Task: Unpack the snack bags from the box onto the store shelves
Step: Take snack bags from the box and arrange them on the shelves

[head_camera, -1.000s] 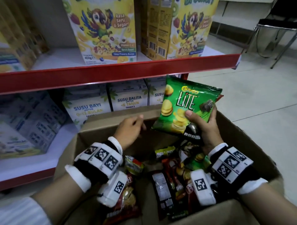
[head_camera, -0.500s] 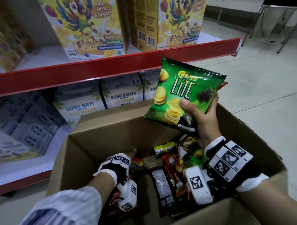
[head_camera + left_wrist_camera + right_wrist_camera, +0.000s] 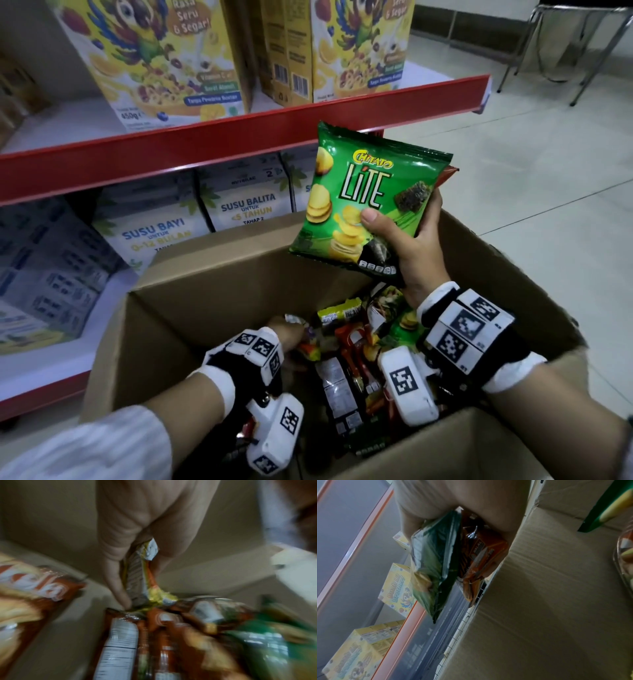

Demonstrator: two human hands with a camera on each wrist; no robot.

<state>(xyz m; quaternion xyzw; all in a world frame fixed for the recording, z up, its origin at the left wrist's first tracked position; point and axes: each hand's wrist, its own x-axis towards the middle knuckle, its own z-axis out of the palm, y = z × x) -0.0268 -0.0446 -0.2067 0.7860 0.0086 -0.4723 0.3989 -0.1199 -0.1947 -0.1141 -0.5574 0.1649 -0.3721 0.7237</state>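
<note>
An open cardboard box (image 3: 212, 274) in front of the shelves holds several snack bags (image 3: 346, 370). My right hand (image 3: 411, 240) grips a green Chitato Lite bag (image 3: 363, 192) above the box's far side, with an orange bag (image 3: 479, 555) pressed behind it. Down inside the box, my left hand (image 3: 287, 334) pinches the end of a yellow and silver snack bag (image 3: 140, 574) between thumb and fingers (image 3: 118, 588). An orange bag (image 3: 42, 588) lies to its left, and the left wrist view is blurred.
A red-edged shelf (image 3: 239, 144) carries yellow cereal boxes (image 3: 164, 61). The shelf below holds white milk-powder boxes (image 3: 239, 205) just behind the cardboard box. Tiled floor (image 3: 531, 192) lies to the right, with a chair's metal legs (image 3: 596, 54) at the far right.
My left hand dropped from the box's back wall down into the box and took hold of a snack bag. The right hand lifted the green bag a little higher.
</note>
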